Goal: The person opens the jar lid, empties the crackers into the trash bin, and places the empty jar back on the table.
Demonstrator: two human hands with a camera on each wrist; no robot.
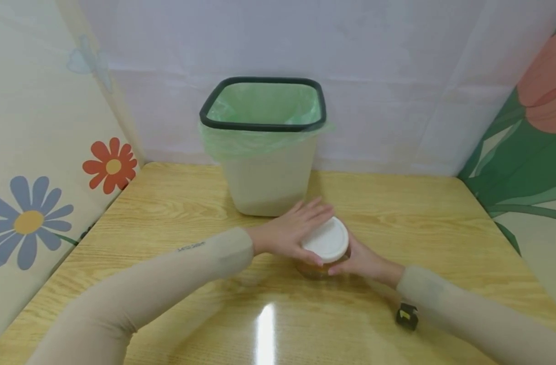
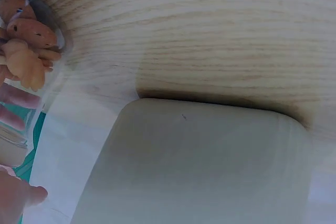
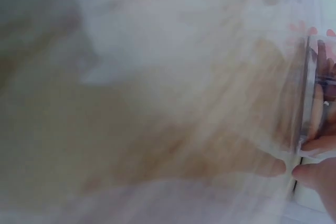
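A clear jar (image 1: 315, 272) with a white round lid (image 1: 331, 240) stands in front of the bin. My left hand (image 1: 288, 232) grips the lid from the left, its thumb along the near edge and its fingers along the far side. My right hand (image 1: 366, 260) holds the jar's right side, thumb toward the front. Orange-brown pieces (image 2: 30, 51) show through the clear wall in the left wrist view; their kind is unclear. At the right edge of the right wrist view, the jar (image 3: 310, 93) appears sideways.
Behind the hands stands a pale bin (image 1: 270, 180) with a dark rim (image 1: 261, 126) and a green liner (image 1: 241, 144). A small black object (image 1: 407, 316) with a yellow mark lies beside the right sleeve on the wooden table (image 1: 177, 324). Flower-printed cloth (image 1: 36, 111) borders the left side.
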